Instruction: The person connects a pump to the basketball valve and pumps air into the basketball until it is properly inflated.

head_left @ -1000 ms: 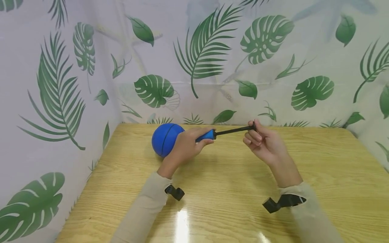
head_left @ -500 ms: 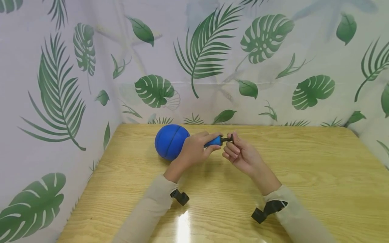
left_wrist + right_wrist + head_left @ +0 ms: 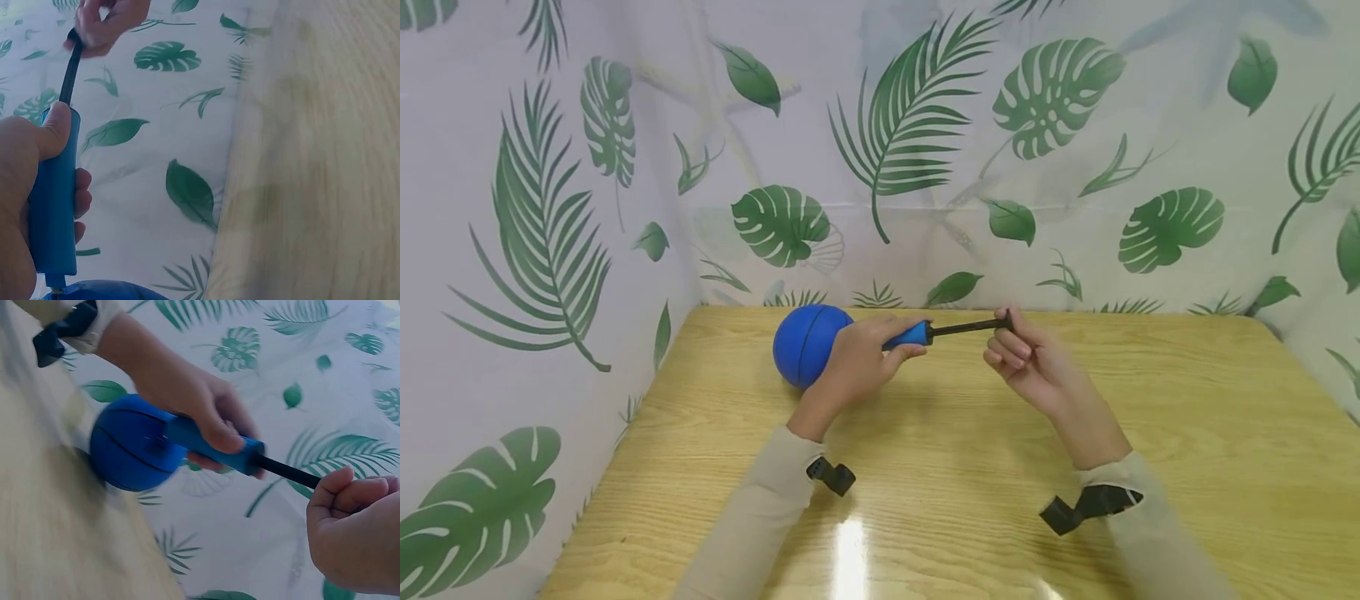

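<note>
A blue ball (image 3: 805, 343) with black seam lines sits on the table toward the back. My left hand (image 3: 861, 358) grips the blue barrel of a small hand pump (image 3: 55, 200), fingers wrapped round it and thumb along its side. The pump's near end meets the ball, as the left wrist view shows at its lower edge. A black rod (image 3: 289, 472) is drawn well out of the barrel. At the rod's far end my right hand (image 3: 1037, 367) pinches the black handle with curled fingers.
The wooden table (image 3: 925, 492) runs under both forearms, with a bright glare spot near its front. Behind and to the left hangs a white cloth (image 3: 910, 258) printed with green leaves, meeting the table's back edge.
My right hand pushed the rod almost fully into the barrel toward the left, then drew it out again to the right. The ball and left hand shifted slightly right and came back.
</note>
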Available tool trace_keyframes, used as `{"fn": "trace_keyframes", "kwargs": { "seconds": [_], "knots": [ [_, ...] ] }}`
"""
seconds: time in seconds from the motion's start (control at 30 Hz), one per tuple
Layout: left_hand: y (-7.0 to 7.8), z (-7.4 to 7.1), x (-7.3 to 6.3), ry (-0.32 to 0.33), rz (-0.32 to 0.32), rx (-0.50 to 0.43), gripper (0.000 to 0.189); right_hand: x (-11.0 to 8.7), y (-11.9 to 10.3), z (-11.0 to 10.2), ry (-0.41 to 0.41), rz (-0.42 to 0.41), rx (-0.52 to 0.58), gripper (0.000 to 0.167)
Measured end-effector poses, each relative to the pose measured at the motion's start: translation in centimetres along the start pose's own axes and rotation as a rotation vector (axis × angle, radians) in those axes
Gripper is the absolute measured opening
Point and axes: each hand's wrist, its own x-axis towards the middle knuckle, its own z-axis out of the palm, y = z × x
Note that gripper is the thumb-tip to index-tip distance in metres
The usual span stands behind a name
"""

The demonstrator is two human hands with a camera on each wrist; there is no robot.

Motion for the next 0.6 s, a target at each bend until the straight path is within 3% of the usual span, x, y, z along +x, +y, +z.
{"fn": "trace_keyframes", "kwargs": {
  "seconds": [0.1,0.23,0.6],
  "knots": [
    [-0.4,-0.4,0.1,0.011,-0.012,-0.005,0.047,-0.3,-1.1,-0.1,-0.030,-0.035,0.060,0.026],
    [-0.3,-0.1,0.1,0.029,0.000,0.007,0.048,-0.3,-1.0,0.0,-0.022,-0.051,0.048,0.026],
    [0.6,1.8,0.3,0.070,0.116,-0.022,0.045,0.6,2.9,-0.2,-0.005,-0.001,-0.148,0.034]
  ]
}}
